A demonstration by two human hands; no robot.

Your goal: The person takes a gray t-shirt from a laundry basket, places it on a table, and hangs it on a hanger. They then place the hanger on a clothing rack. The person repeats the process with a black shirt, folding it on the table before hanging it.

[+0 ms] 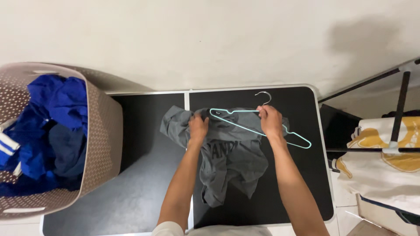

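Two hands work a light blue hanger into a grey shirt on a black table.

The grey shirt [232,153] lies crumpled on the black table [144,183], with the light blue hanger [262,126] resting across its upper part, its hook pointing away from the person. The left hand [197,127] is clamped on the shirt's fabric at the collar, at the hanger's left end. The right hand [270,121] is closed around the hanger just below the hook. To the left of the shirt, a beige laundry basket [103,131] holds blue clothes [48,126]. To the right of the shirt, beyond the table's edge, a white and yellow garment [380,170] hangs on a dark rack [400,109].
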